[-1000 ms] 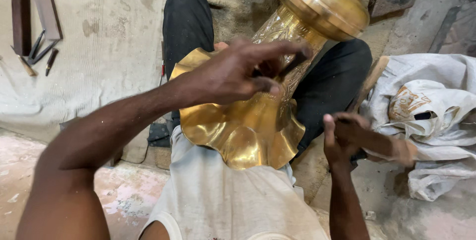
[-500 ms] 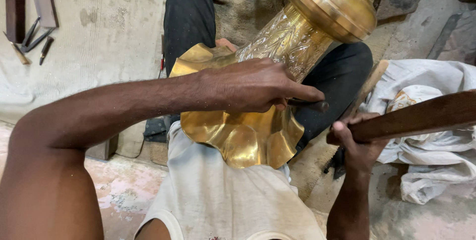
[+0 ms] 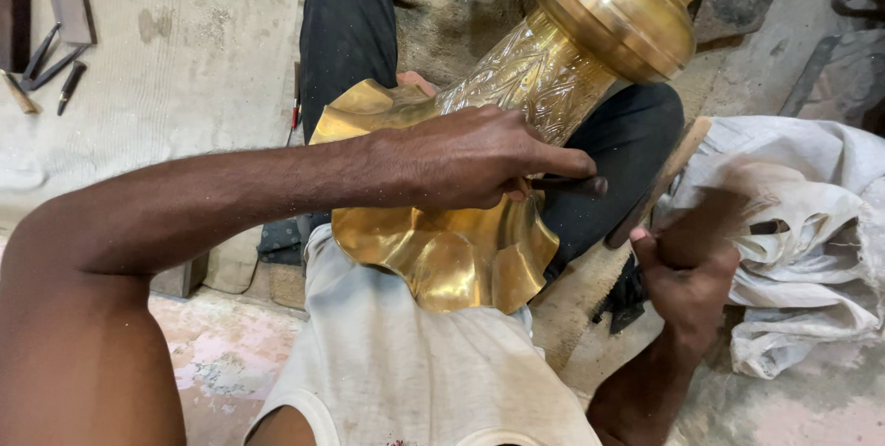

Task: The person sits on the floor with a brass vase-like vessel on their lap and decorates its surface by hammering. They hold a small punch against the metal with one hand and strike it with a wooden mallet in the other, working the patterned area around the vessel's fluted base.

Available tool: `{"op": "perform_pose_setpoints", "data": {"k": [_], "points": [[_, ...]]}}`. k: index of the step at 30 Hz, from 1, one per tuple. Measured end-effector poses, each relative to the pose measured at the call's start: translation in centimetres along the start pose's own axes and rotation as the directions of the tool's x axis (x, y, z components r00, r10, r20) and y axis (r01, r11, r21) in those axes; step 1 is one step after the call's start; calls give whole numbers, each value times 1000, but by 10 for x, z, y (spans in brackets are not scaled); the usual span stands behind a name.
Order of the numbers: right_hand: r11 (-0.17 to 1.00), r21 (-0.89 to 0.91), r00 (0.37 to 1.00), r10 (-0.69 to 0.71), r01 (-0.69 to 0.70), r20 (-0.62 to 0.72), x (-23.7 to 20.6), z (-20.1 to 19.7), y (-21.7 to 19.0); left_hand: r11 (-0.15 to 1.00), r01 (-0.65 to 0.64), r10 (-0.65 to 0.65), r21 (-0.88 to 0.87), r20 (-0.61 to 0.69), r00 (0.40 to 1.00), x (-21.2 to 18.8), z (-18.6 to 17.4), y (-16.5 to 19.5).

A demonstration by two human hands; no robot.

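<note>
Left hand (image 3: 470, 165) pinches a dark punch (image 3: 570, 185) against a brass vase (image 3: 516, 133) lying across the lap. Right hand (image 3: 687, 266) grips a blurred wooden mallet (image 3: 673, 179) just beside. Neck engraved; flared rim plain.

1. The right hand (image 3: 687, 271) is swinging its wooden mallet (image 3: 668, 183); half a second ago the stick was lying level out to the right, and now it is tilting up, blurred with motion, close to the punch.
2. A second ago that hand was lower, with no mallet showing.
3. The left hand (image 3: 470, 156) is now pinching a dark punch (image 3: 572, 185) against the brass vessel (image 3: 516, 114), fingers closing tighter than at first.
</note>
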State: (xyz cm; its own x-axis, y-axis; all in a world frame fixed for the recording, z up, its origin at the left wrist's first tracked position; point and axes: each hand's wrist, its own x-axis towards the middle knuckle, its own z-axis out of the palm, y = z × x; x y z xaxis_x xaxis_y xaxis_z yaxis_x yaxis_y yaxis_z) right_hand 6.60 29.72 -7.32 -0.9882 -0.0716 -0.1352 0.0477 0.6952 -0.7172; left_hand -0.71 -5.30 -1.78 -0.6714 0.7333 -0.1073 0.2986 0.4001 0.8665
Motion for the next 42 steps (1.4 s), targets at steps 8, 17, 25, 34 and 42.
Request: {"op": "perform_pose_setpoints", "data": {"k": [8,17,25,34,42], "points": [[989,139,997,-50,59,-64,8,17,-28,988,-155,154,0,-97,983,-4,-5,-1],[944,324,991,-22,65,-134,14,25,-67,987,-163,163,1,-85,983,-6,-10,-6],[986,83,982,-135,147,-134,14,22,-71,994,-105,103,-30,-58,993,-7,-8,-12],[998,57,995,-32,38,-94,11,27,-75,985,-167,163,-38,-84,983,-17,-10,-19],[985,161,995,-58,69,-78,10,26,-69,990,-133,130,-52,-61,990,-18,-13,-25]]}}
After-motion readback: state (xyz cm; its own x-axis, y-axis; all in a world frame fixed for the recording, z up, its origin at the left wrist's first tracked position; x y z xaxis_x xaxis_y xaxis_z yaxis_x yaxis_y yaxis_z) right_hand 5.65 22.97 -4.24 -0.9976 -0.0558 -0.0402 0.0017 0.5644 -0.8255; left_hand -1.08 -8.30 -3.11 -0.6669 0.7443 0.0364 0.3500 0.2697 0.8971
